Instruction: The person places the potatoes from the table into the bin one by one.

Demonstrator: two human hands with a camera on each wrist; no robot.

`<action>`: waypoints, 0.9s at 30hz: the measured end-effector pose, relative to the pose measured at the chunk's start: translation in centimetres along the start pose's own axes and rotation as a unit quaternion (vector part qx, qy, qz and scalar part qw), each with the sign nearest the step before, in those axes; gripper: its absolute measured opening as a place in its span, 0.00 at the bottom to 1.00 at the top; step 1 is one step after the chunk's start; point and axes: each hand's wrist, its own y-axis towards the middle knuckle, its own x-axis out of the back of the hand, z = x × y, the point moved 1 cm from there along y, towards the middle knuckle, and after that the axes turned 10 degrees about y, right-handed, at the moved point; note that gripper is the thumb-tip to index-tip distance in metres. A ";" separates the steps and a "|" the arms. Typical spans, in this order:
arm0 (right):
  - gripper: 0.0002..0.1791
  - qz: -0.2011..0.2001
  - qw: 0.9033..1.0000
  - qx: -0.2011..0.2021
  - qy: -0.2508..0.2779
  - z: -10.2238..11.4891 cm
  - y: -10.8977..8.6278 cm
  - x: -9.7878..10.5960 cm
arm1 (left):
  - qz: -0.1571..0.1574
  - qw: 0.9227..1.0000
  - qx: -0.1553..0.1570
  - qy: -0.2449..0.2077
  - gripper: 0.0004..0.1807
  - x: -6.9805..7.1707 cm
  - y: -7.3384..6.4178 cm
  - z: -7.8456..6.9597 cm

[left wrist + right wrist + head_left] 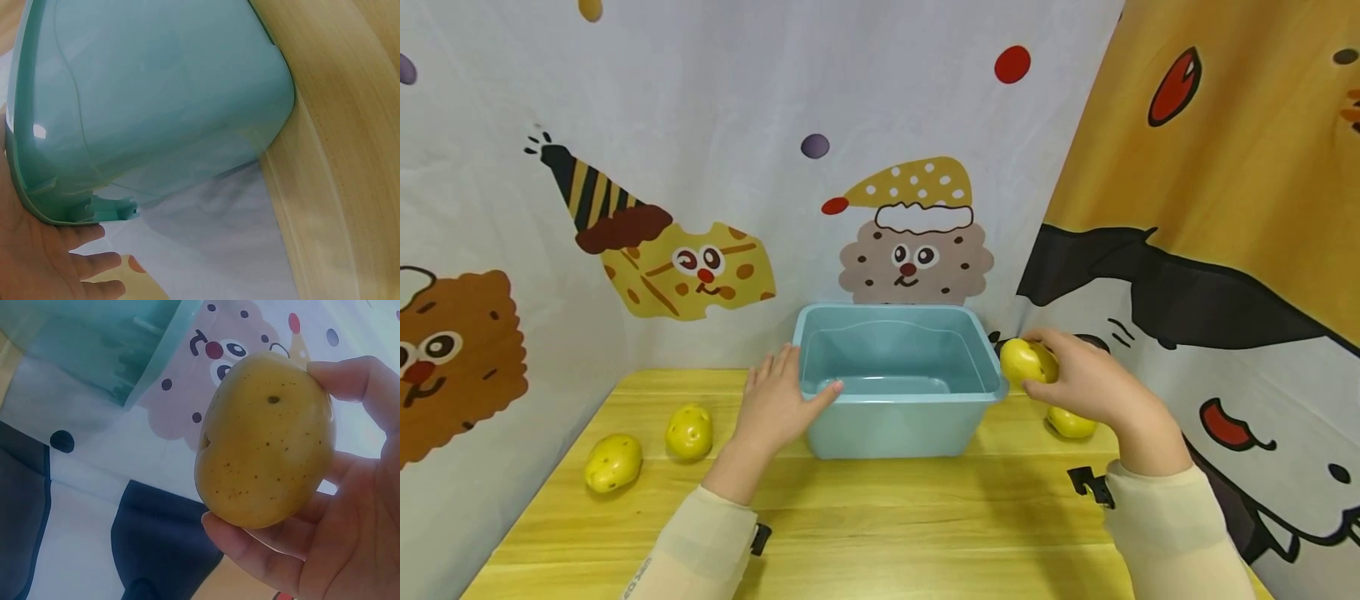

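A yellow potato (265, 444) with small dark specks is gripped between the thumb and fingers of my right hand (1086, 379), raised beside the right rim of a light blue plastic bin (895, 429). Below that hand a second potato (1070, 423) lies on the table, partly covered. My left hand (775, 404) rests against the bin's left rim, its fingers spread and the thumb over the front edge. In the left wrist view the fingers (94, 265) extend past the bin's rim. The bin stands upright, and its visible floor is bare.
Two more potatoes, one nearer (613, 462) and one farther (689, 432), lie on the wooden table (880, 525) left of my left hand. A cartoon-printed cloth (722, 100) hangs close behind the bin, and another printed cloth (1210, 192) borders the right side.
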 end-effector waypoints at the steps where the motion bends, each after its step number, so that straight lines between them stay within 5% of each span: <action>1: 0.33 0.001 1.000 0.001 -0.001 0.1 0.1 0.0 | 0.000 1.000 0.000 0.000 0.59 0.0 0.0 0.0; 27: 0.30 0.048 0.998 0.033 0.000 2.9 3.7 -0.4 | -0.004 1.000 0.002 0.001 0.58 -0.3 0.1 0.0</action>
